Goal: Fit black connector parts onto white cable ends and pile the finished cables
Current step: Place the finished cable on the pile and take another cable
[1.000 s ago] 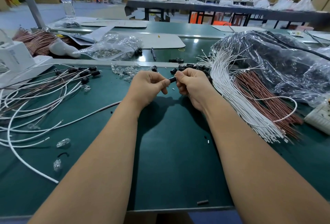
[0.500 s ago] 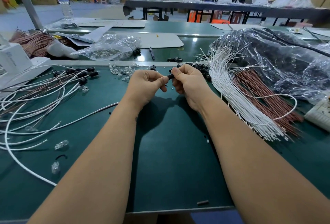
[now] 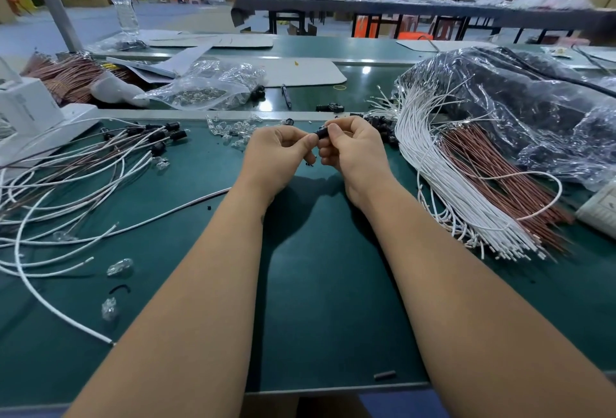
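The black connector part (image 3: 321, 133), a small dark cylinder, is pinched between the fingertips of both hands above the green table (image 3: 316, 301). The left hand (image 3: 278, 154) and right hand (image 3: 351, 150) both have fingers curled on it. Finished cables (image 3: 110, 157) with black ends lie piled at left; loose white cables (image 3: 443, 184) fan out at right.
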Demonstrator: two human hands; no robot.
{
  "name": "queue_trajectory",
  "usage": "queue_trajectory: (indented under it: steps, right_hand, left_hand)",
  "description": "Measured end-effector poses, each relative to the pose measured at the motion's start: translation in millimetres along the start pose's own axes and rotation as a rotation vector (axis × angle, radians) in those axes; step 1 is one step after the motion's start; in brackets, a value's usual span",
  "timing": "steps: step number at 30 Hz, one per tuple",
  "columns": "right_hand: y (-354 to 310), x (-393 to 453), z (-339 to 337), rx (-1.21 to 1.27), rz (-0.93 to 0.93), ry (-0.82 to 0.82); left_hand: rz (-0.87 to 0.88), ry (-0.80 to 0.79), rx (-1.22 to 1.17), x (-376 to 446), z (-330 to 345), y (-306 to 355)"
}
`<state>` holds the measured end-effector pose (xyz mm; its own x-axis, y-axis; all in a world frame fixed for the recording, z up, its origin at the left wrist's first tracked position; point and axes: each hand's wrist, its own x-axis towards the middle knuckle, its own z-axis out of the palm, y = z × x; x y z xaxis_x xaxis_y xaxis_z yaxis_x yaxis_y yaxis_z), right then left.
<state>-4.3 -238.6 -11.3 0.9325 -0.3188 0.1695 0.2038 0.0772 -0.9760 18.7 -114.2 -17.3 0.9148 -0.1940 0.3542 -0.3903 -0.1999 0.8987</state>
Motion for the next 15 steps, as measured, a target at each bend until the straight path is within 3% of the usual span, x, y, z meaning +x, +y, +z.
queue_trajectory:
  steps: [4, 11, 15]
  right_hand:
    - [1.4, -2.2, 7.1, 0.099, 0.028, 0.07]
    - [-5.2, -1.5, 4.4, 0.393, 0.139, 0.006]
    - [-6.3, -2.2, 5.2, 0.223, 0.11, -0.09]
  left_hand:
    - [-0.017, 0.014, 0.003, 0.9, 0.4, 1.4]
    - [0.007, 0.102, 0.005, 1.4, -1.4, 1.2]
    - [0.105, 0.087, 0.11, 1.1, -0.7, 6.8]
